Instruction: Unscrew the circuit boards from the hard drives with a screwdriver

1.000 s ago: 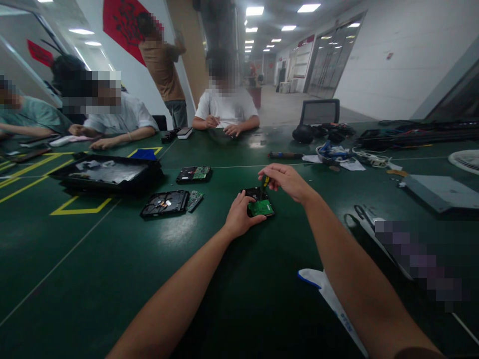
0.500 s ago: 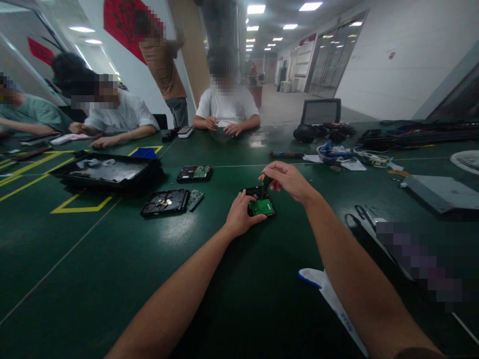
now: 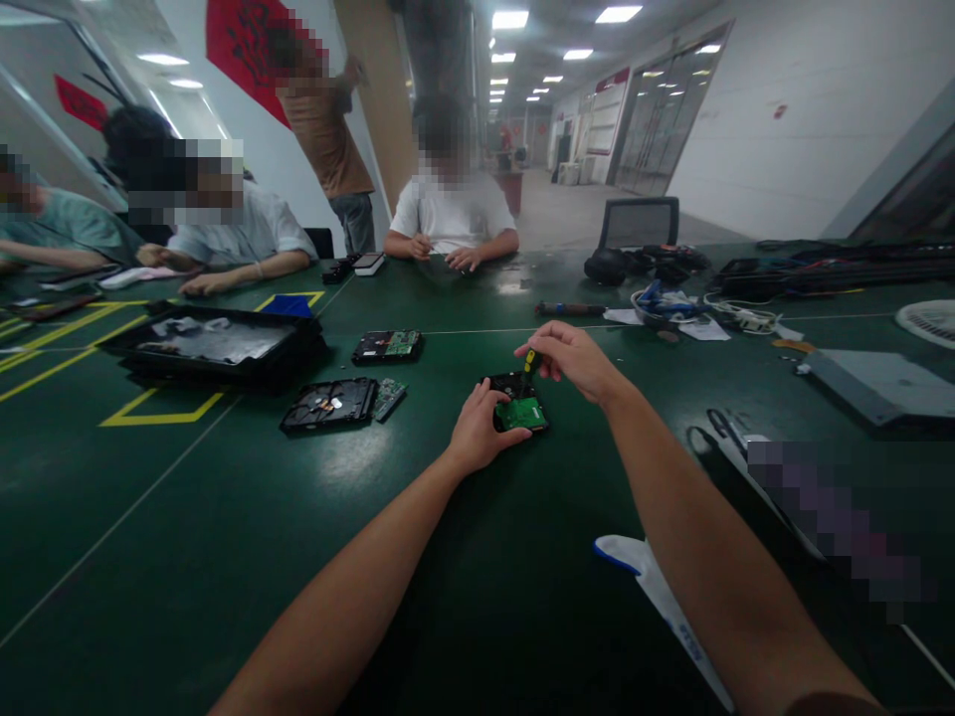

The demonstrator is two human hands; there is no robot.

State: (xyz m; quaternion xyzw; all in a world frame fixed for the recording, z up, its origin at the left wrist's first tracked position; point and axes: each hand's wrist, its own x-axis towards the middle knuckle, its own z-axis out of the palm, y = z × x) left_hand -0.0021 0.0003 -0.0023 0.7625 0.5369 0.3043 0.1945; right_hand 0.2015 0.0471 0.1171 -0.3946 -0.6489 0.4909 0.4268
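A dark green table (image 3: pixel 149 537) spreads out beneath both bare hands; beyond the grip, on the far side, sits a person in a white shirt (image 3: pixel 455 214), forearms on the table edge; well to the left of the grip stands a black tray (image 3: pixel 224 370) with pale scraps in it; well to the right lies a flat grey metal box (image 3: pixel 880 383); nearer than the grip and to its right is a white cloth item with blue edging (image 3: pixel 623 552), partly hidden by the right forearm; the left hand (image 3: pixel 477 428) curls thumb and fingers round the left and near edges of a hard drive (image 3: pixel 526 413), which lies on the table, green board upward; the right hand (image 3: pixel 571 358), just above it, pinches a yellow-and-black screwdriver (image 3: pixel 530 361), shaft downward; whether its tip touches cannot be told; left of the grip, near a second drive (image 3: pixel 328 405), lies a small circuit board (image 3: pixel 389 400).
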